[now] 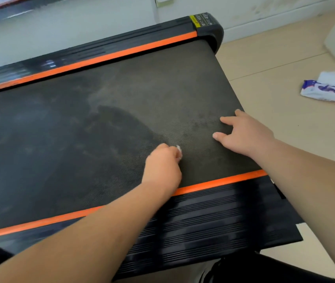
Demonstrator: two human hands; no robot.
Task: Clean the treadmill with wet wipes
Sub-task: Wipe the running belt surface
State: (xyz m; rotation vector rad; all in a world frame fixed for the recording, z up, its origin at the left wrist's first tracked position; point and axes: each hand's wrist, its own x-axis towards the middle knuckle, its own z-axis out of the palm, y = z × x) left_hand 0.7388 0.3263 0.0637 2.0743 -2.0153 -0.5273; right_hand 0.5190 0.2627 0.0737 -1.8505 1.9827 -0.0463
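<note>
The left forearm [80, 231] and right forearm [315, 180], both bare, reach in from the bottom edge over the treadmill [121, 88], which lies low on a pale plank floor [275, 123] beside a light wall. Its wide running belt [50, 144] is black with a fine woven texture, greyed with dust and smears. A darker, wet-looking patch [121, 123] spreads across the middle. The near side rail [213, 211] is black and ribbed lengthwise, with a narrow orange strip [223, 181] between rail and belt. A matching strip runs along the far side. A rounded black end cap [213, 31] bears a yellow label [193, 21].

The right hand [244, 135] lies flat on the belt near its end, fingers spread and straight. The left hand [162, 166] is curled around a crumpled white wet wipe [179, 152], pressing it on the belt at the edge of the wet patch.

A blue-and-white pack of wet wipes [324, 91] lies on the floor well apart, with a white sheet sticking out of its top.
</note>
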